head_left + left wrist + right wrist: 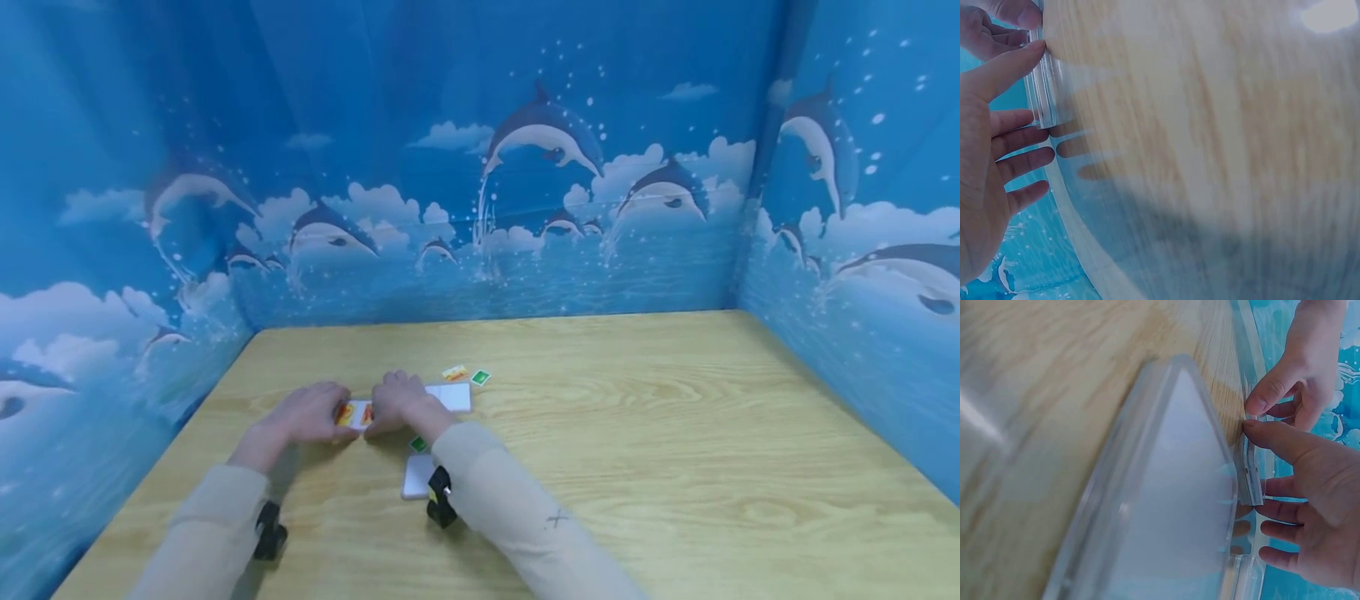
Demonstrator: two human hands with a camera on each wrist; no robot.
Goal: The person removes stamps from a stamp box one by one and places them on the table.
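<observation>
In the head view my left hand (307, 412) and right hand (395, 403) hold a small flat clear plastic case (361, 414) from its two ends. Orange, yellow and white printing shows on its face. The left wrist view has the case (1041, 94) edge-on, with the left thumb on its near side and fingertips on the other. From the right wrist view, the right hand (1325, 494) pinches the case (1252, 465) the same way, thumb close to the left thumb. Whether its lid is raised cannot be told.
A white flat case (454, 397) lies just right of the hands, and another (417, 477) lies nearer, partly behind the right sleeve. A small orange-and-yellow card (454, 372) and green cards (481, 377) lie around them. Dolphin-print curtains (480, 275) border the wooden table (675, 433).
</observation>
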